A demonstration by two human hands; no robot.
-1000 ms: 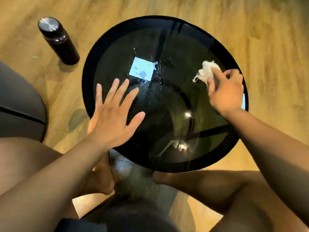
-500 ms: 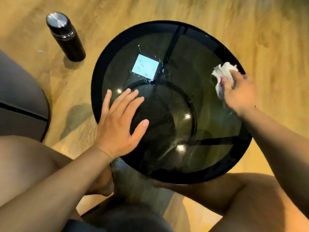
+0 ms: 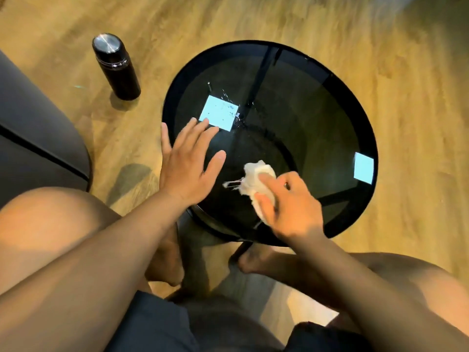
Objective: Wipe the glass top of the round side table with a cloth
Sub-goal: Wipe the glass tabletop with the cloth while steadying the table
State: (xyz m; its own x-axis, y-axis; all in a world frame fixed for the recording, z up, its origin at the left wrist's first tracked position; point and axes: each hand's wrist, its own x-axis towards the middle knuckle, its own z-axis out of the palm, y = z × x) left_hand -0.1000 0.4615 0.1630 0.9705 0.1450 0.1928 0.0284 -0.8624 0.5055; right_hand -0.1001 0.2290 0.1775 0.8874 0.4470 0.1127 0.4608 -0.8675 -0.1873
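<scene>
**Cloth pressed to the near side of the glass**

Head view: The person sits low over a round side table [image 3: 350,224] with a black rim and a dark smoked-glass top [image 3: 299,110]. Their right hand [image 3: 291,207] lies on the near part of the glass, fingers curled down over a crumpled white cloth [image 3: 253,184] and pinning it flat to the surface; a thin strand of the cloth trails out toward the left hand. The left hand [image 3: 187,163] rests palm-down on the glass at the table's left edge, fingers spread and straight, holding nothing. Its fingertips sit just beside a bright square reflection [image 3: 219,113], around which small water droplets [image 3: 228,97] speckle the glass. A second bright reflection [image 3: 363,167] shows near the right rim. On the wooden floor [image 3: 406,72] to the left, well apart from the table, a black flask [image 3: 116,67] with a metal lid stands upright. A dark grey sofa edge [image 3: 33,138] fills the left side, and bare knees and feet frame the table's base.
</scene>
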